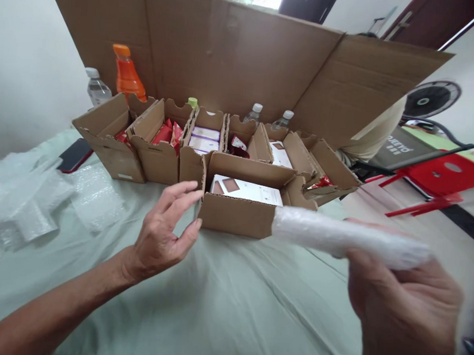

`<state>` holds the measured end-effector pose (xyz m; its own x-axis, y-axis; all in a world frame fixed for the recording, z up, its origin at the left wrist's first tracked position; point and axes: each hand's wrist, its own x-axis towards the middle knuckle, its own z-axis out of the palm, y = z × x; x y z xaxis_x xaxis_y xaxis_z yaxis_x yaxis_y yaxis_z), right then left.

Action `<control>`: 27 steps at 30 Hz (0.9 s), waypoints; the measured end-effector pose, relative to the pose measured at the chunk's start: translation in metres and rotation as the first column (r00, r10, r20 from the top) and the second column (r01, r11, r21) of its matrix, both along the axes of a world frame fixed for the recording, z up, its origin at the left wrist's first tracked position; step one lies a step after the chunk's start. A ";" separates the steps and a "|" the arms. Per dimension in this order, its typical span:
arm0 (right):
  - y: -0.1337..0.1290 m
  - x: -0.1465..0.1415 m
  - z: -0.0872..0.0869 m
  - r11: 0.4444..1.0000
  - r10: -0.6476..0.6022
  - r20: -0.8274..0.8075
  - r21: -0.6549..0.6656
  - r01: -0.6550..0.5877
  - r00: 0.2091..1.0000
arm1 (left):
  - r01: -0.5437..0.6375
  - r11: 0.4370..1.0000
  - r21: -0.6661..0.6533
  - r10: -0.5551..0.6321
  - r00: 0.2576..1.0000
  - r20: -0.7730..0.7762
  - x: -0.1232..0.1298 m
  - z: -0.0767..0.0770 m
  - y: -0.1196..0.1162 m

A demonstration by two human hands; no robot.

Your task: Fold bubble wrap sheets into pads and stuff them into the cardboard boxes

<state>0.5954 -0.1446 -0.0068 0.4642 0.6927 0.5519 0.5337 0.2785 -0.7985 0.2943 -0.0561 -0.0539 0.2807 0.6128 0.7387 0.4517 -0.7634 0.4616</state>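
Observation:
My right hand (pixel 404 294) grips a long roll of bubble wrap (pixel 317 228), held out to the right of the front cardboard box; whether anything is wrapped inside it I cannot tell. That open-topped box (pixel 237 218) stands on the pale green cloth and has a white carton (pixel 248 190) with brown squares lying in it. At the box's left end is my left hand (pixel 166 229), fingers apart and holding nothing. Its fingertips are at or very near the box's side; contact is hard to judge.
Behind stands a row of open cardboard boxes (pixel 161 166) with red packets, purple-white boxes and cartons. Bubble wrap sheets (pixel 27 200) and a dark phone (pixel 76 155) lie left. A tall cardboard panel (pixel 234 57), an orange bottle (pixel 128 73) and clear bottles rise behind. A red stool (pixel 441 176) is right.

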 end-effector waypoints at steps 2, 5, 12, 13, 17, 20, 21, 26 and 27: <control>0.018 -0.002 0.016 0.989 0.000 -0.021 0.147 0.003 1.000 | 0.000 1.000 0.019 0.001 0.999 -0.053 0.003 0.008 0.011; 0.044 -0.008 0.034 0.965 0.026 0.120 0.257 -0.056 0.992 | 0.005 0.998 0.066 0.003 0.992 -0.130 0.010 0.013 0.022; 0.072 -0.002 0.043 0.988 0.008 0.428 0.134 -0.072 0.904 | -0.055 0.986 0.155 0.077 0.987 -0.142 0.011 0.006 0.030; 0.073 0.001 0.042 0.991 -0.013 0.456 0.122 -0.048 0.890 | -0.053 0.985 0.162 0.076 0.987 -0.140 0.010 0.005 0.031; 0.078 0.013 0.040 0.995 -0.079 0.539 0.088 0.037 0.839 | -0.048 0.979 0.197 0.068 0.993 -0.098 0.008 0.008 0.034; 0.083 0.019 0.040 0.992 -0.126 0.670 0.063 0.114 0.732 | -0.015 0.987 0.160 0.025 0.998 -0.061 0.010 0.022 0.037; 0.084 0.020 0.041 0.988 -0.138 0.724 0.055 0.143 0.676 | 0.010 0.991 0.136 -0.002 0.998 -0.062 0.012 0.028 0.039; 0.091 0.014 0.049 0.941 -0.183 0.892 0.037 0.337 0.413 | 0.084 0.992 0.094 -0.071 0.988 -0.141 0.020 0.048 0.052; 0.092 0.010 0.050 0.931 -0.162 0.905 0.008 0.366 0.393 | 0.080 0.993 0.083 -0.065 0.985 -0.162 0.021 0.049 0.055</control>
<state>0.6058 -0.0529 0.0432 -0.0296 0.7505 0.6603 0.9853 -0.0893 0.1457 0.3154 -0.0015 -0.0045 0.4403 0.5201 0.7319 0.4559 -0.8317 0.3169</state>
